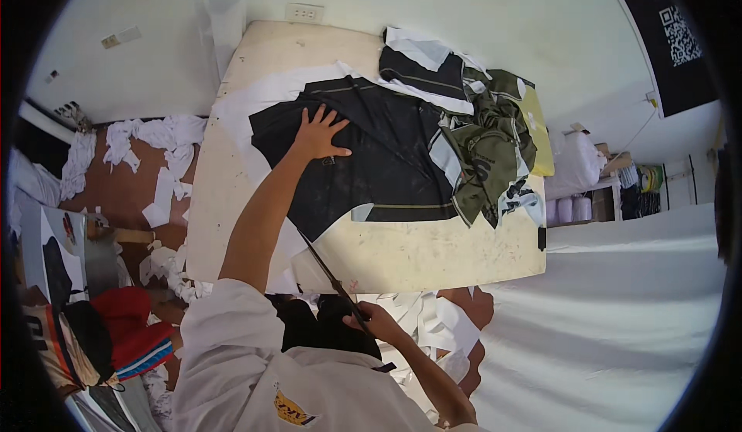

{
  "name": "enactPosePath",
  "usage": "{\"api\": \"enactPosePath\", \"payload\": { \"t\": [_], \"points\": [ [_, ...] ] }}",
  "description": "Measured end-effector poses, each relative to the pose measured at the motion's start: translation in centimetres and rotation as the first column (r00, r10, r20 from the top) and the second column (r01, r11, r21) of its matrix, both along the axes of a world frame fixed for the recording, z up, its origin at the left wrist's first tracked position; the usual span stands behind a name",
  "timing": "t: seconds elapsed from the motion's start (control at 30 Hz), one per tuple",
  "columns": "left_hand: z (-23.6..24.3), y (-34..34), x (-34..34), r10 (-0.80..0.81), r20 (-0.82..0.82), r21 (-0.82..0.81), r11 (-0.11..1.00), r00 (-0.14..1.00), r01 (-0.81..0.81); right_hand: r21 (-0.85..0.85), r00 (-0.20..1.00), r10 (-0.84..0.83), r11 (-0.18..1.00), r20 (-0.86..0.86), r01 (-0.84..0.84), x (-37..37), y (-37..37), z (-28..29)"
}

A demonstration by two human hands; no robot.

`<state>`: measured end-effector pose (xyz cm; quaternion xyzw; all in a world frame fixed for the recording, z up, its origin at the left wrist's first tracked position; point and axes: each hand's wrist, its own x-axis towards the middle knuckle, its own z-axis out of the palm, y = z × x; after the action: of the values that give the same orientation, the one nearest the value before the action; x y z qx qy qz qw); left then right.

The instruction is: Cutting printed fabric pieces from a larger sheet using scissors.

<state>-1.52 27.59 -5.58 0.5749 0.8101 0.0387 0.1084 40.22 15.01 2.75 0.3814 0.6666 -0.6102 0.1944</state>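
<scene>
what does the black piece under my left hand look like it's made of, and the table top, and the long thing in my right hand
Black piece: looks like soft matte knit fabric; it lies limp with folds under the left hand.
Table top: probably painted board, cream, scuffed and stained.
Long thing in the right hand: thin, dark and straight, possibly metal shears or a ruler; too small to tell.

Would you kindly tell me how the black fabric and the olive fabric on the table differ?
The black fabric lies spread flat; the olive fabric is crumpled in a heap. The left hand presses the black one; nothing touches the olive one. Both rest on the cream table.
</scene>
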Motion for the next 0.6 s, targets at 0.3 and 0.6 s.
{"api": "enactPosePath", "payload": {
  "t": [0.3, 0.6],
  "points": [
    [2.7, -1.2, 0.9, 0.019, 0.040, -0.012, 1.000, 0.999, -0.019, -0.008, 0.992, 0.110, 0.994, 0.058, -0.110, -0.6, 0.7, -2.1],
    [6.3, -23.4, 15.9, 0.383, 0.454, 0.566, 0.573, 0.804, -0.593, 0.061, 0.991, 0.133, 0.989, 0.018, -0.134, -1.1, 1.4, -1.2]
  ]
}}
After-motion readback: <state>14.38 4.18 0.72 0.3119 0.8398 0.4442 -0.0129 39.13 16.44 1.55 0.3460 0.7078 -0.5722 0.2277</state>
